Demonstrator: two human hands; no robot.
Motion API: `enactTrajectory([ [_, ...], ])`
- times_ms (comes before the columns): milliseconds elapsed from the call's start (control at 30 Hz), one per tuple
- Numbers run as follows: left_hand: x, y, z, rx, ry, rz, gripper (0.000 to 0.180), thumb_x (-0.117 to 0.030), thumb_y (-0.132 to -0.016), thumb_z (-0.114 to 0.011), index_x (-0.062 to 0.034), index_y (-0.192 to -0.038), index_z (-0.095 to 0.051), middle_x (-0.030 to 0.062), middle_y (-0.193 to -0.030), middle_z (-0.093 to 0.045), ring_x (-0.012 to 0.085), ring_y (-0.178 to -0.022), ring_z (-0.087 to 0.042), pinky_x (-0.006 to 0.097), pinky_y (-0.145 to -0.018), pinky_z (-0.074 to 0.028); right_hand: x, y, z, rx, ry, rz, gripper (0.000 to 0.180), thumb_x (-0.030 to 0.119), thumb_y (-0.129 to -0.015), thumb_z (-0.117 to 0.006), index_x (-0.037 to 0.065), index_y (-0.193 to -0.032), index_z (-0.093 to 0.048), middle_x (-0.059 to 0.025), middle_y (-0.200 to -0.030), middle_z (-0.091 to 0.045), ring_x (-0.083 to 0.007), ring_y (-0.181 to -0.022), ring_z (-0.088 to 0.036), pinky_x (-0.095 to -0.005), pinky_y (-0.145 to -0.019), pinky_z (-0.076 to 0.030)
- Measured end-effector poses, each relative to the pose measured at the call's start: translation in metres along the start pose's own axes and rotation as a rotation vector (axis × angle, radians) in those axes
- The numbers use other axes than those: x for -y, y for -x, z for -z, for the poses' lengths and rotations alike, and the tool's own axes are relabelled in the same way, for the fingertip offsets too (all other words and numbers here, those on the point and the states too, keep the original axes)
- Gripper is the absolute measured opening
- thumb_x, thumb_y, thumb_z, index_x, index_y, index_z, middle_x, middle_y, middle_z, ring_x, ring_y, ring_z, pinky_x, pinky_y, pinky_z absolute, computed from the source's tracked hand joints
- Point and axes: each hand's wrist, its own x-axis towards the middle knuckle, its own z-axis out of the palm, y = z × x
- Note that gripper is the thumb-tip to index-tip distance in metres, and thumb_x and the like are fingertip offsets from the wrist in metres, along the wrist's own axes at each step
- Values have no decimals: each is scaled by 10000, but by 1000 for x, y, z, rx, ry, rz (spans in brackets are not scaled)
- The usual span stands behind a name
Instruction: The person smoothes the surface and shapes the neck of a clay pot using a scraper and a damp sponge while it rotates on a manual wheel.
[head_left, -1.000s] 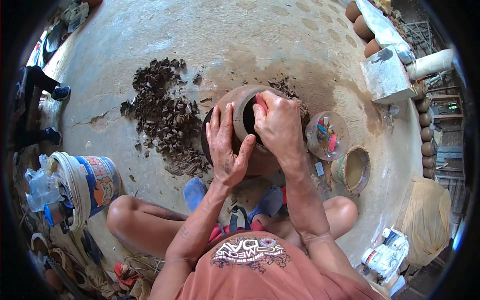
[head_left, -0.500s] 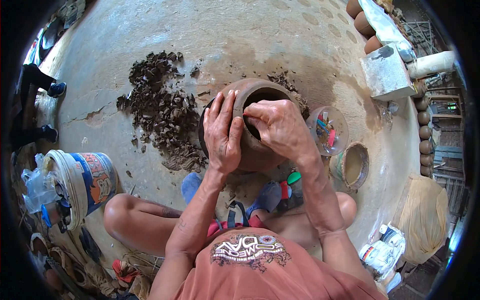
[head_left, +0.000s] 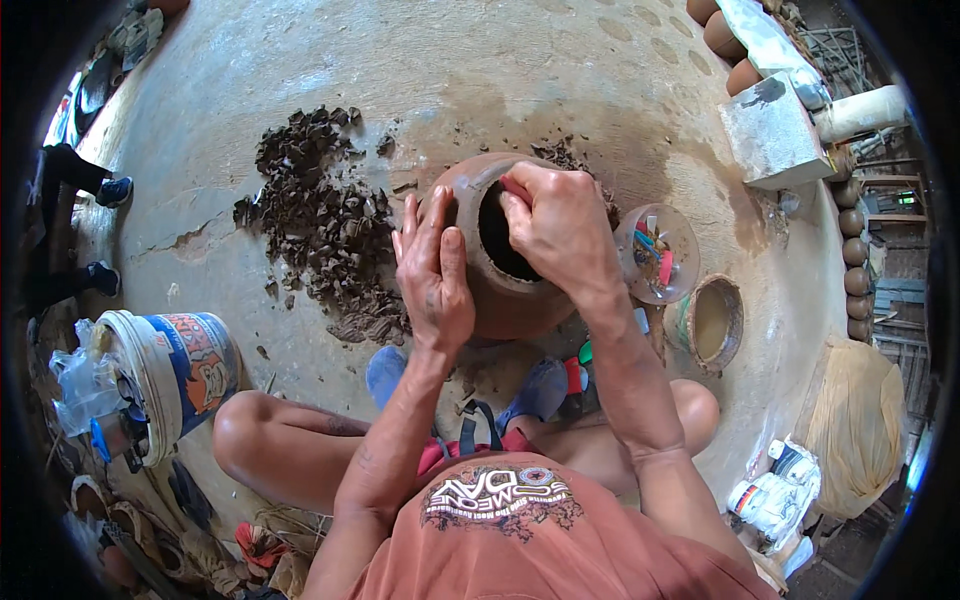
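Observation:
A brown clay pot (head_left: pixel 520 295) stands on the concrete floor between my knees, its dark mouth facing up. My left hand (head_left: pixel 430 265) lies flat against the pot's left outer wall, fingers spread upward. My right hand (head_left: pixel 560 225) is curled over the rim, fingers closed on a small red tool (head_left: pixel 517 187) pressed at the rim's far edge. The right hand hides the right part of the rim.
A heap of dark clay scraps (head_left: pixel 320 215) lies to the left. A clear bowl of small tools (head_left: pixel 658 255) and a bowl of slurry (head_left: pixel 708 322) sit to the right. A tipped plastic bucket (head_left: pixel 170 375) is at lower left, a concrete block (head_left: pixel 772 130) at upper right.
The view has shifted and the pot now sits more central. My right hand has slid along the rim toward its far side, while my left hand stays flat on the pot's left wall.

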Motion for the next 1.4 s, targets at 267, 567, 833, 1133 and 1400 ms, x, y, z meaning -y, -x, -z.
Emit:
enactTrajectory([
  [267, -2, 5, -7, -16, -78, -61, 506, -371, -1134, -450, -78, -1513, -608, 133, -1552, -602, 436, -1534, -410, 579, -1255, -267, 2, 9, -7, 88, -45, 187, 125, 73, -903, -665, 8, -972, -747, -222, -900, -730, -410, -875, -727, -501, -774, -568],
  [567, 12, -26, -4, 55, -7, -113, 479, -352, -1102, -515, -37, -1425, -676, 186, -1428, -686, 447, -1445, -528, 505, -1195, -401, -7, 6, 20, 387, -25, 438, 77, 65, -860, -690, 26, -923, -711, -182, -850, -705, -407, -822, -701, -499, -747, -556],
  [833, 28, -79, -2, 110, 8, -119, 494, -420, -1098, -549, -67, -1410, -695, 238, -1342, -718, 458, -1407, -570, 490, -1151, -457, -11, -1, 26, 546, 2, 514, 89, 52, -839, -705, 43, -927, -716, -181, -862, -711, -406, -839, -700, -500, -731, -548],
  [1133, 34, -145, -30, 206, -110, -50, 522, -498, -1073, -561, -93, -1352, -739, 221, -1349, -715, 395, -1300, -668, 458, -1086, -514, -9, -6, 40, 648, 43, 579, 83, 30, -781, -693, 51, -856, -665, -158, -735, -647, -398, -799, -691, -496, -706, -544],
  [1400, 45, -153, -36, 365, -31, 30, 574, -555, -1081, -528, -90, -1342, -742, 241, -1267, -744, 374, -1235, -709, 428, -1046, -533, -9, -9, 45, 471, 105, 427, 105, 66, -843, -709, 62, -935, -760, -177, -840, -734, -381, -842, -734, -470, -758, -585],
])
